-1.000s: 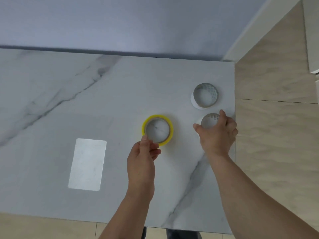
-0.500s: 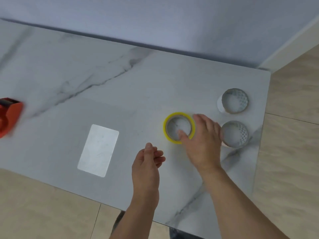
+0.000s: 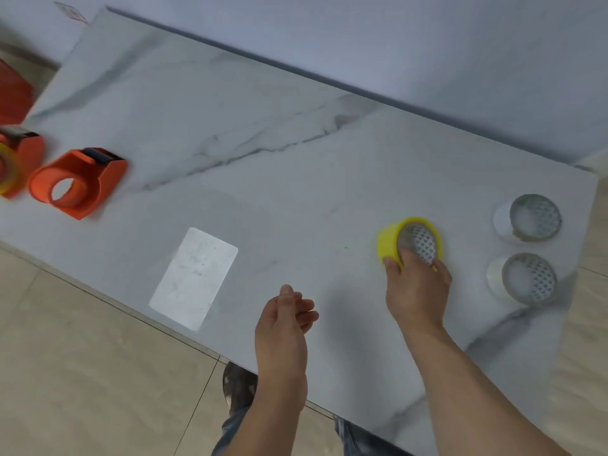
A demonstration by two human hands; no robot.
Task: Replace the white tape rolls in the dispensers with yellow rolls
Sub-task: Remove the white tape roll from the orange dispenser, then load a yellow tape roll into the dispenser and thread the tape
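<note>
Flanking yellow roll (image 3: 388,240): white rolls (image 3: 503,222), dispensers (image 3: 79,182).

light: soft, even | glare: bright patch on table (image 3: 296,166) | blur: left edge | distortion: wide-angle

A second orange dispenser (image 3: 13,162), apparently holding yellow tape, is cut off, blurred.

Right hand (image 3: 417,287): forearm bare, reaching forward over the surface (image 3: 296,192), palm down, thumb and fingers (image 3: 393,263) clamped on the near rim of the yellow tape roll (image 3: 388,240), roll tilted. Left hand (image 3: 284,319): left of the roll, well apart, holding nothing, fingers loosely curled, thumb uppermost, forearm bare.
</note>
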